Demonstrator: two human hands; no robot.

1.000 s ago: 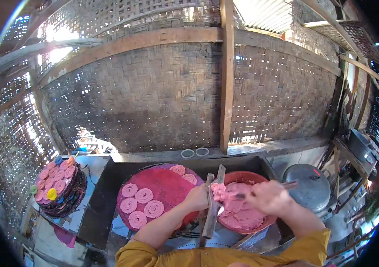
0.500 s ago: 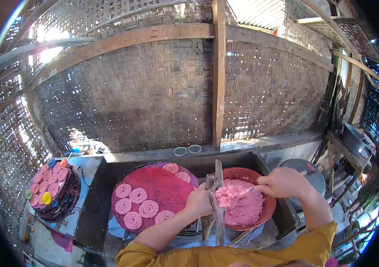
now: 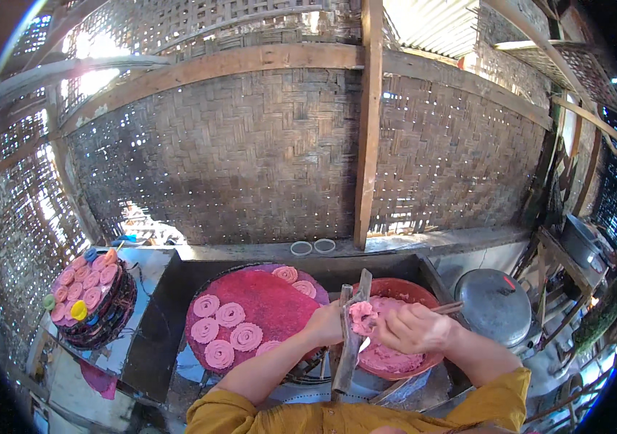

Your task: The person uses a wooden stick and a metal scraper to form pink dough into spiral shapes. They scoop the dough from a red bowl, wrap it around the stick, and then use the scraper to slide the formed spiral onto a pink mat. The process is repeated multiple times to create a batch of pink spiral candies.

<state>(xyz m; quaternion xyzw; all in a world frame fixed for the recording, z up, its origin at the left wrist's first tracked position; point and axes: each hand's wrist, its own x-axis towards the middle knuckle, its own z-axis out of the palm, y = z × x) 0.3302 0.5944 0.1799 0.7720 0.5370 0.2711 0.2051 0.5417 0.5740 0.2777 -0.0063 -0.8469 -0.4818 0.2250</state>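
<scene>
My left hand is closed around the upright bar of a weathered wooden press. A lump of pink dough sits at the top opening of this press. My right hand grips a tool with a wooden handle, its fingers bent close beside the lump; a shiny tip shows below them. Beneath it, a red-brown bowl holds more pink dough. To the left, a round tray with a red-pink surface carries several coiled pink dough rosettes, partly hidden by my left forearm.
At far left, stacked round trays bear pink rosettes and small coloured pieces. A lidded metal pot stands right of the bowl. Two pale rings lie on the ledge by the woven wall. A dark trough edge borders the work area.
My right hand has moved left and down toward the press, turning the tool. Pink dough from the tool now sits at the press opening. My left hand keeps its hold; the view has shifted slightly.
</scene>
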